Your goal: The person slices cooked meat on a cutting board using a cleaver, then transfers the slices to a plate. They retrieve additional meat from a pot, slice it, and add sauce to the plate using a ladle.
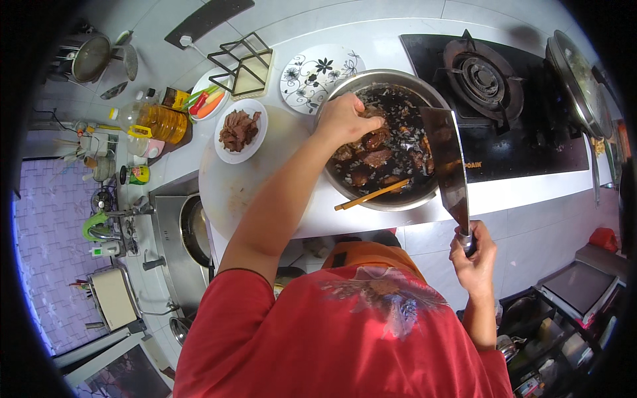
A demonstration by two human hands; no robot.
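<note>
My left hand (347,119) reaches into a wide stainless steel pot (434,196), its fingers around a piece of braised meat (374,140). More chunks of meat (376,158) sit in the dark broth, with pale fat floating on it. A pair of wooden chopsticks (371,195) leans across the pot's near rim. In my right hand (474,256) is the handle of a cleaver (448,159), its broad wet blade upright over the pot's right edge. Left of the pot lies a round cutting board (234,191), bearing a white plate (239,158) of sliced meat (239,131).
A floral plate (303,94) stands behind the pot, near a black metal rack (254,67). Peppers and scallions fill another plate (203,114). An oil bottle (159,122) is at left, beyond the sink (169,239). A gas burner (482,79) is on the right.
</note>
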